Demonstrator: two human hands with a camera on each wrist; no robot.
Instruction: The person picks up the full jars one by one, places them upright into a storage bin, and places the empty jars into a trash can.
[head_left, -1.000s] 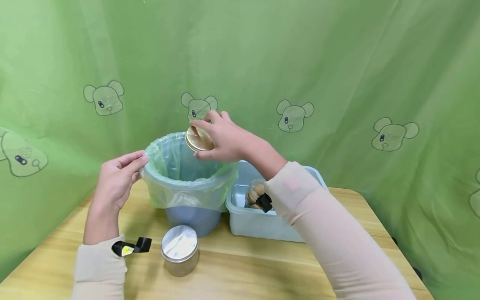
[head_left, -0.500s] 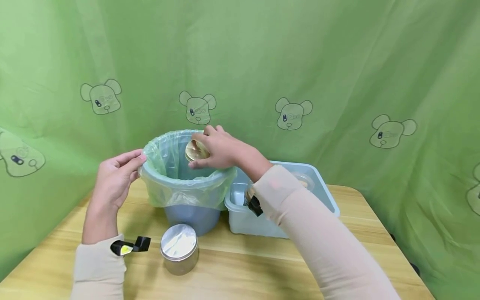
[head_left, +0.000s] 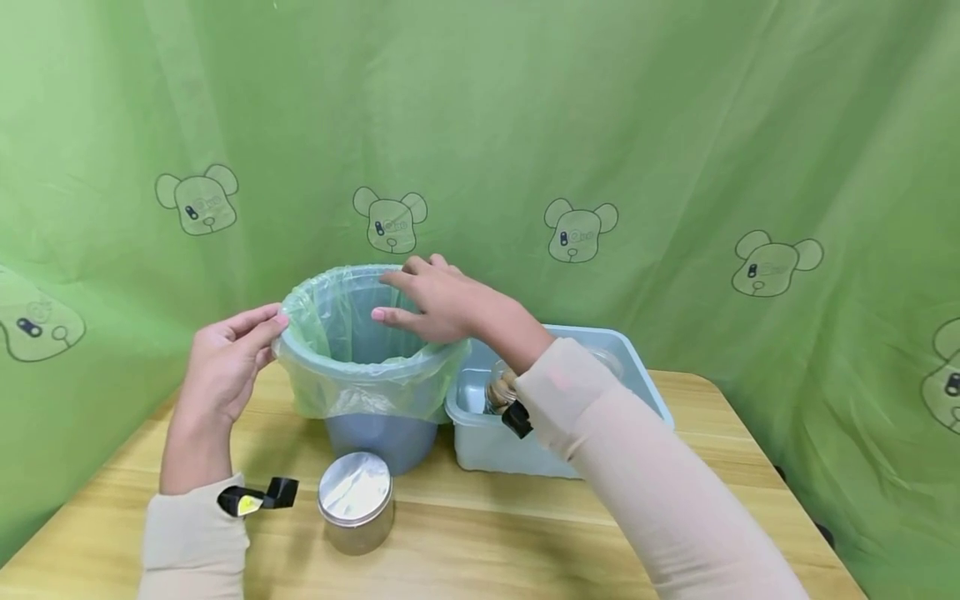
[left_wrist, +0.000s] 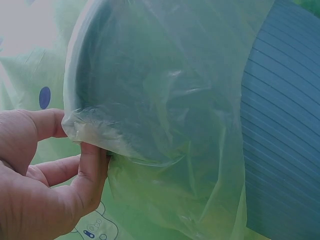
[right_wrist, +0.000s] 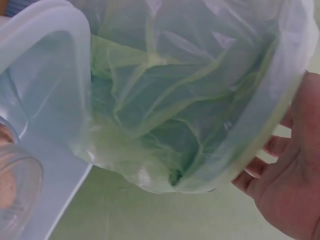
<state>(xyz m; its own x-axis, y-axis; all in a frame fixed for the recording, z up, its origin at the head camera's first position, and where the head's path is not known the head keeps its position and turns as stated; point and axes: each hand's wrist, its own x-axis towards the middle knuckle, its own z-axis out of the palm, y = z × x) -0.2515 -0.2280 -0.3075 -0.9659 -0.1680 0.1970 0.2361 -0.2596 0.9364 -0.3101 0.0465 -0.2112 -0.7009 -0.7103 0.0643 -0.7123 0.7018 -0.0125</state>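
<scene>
A blue trash bin (head_left: 382,437) stands on the table, lined with a thin green plastic bag (head_left: 367,402) folded over its rim. At the bin's left side, my left hand (head_left: 219,362) pinches the bagged rim between thumb and fingers, as the left wrist view also shows. My right hand (head_left: 442,304) is over the right part of the bin's mouth, fingers and thumb spread, holding nothing. In the right wrist view, its fingers lie along the outside of the bagged rim. The bottom inside the bin is hidden. In front of the bin stands a silver lidded tin (head_left: 356,504).
A light blue plastic basin (head_left: 517,450) sits right beside the bin. In it lies a clear jar (right_wrist: 22,192) with brown round pieces, partly behind the right sleeve (head_left: 637,467). The wooden table (head_left: 480,542) backs onto a green curtain (head_left: 480,108).
The round gold lid that my right hand held over the bin is let go and out of sight. My right hand has lowered and its fingers have spread. The left hand keeps its hold.
</scene>
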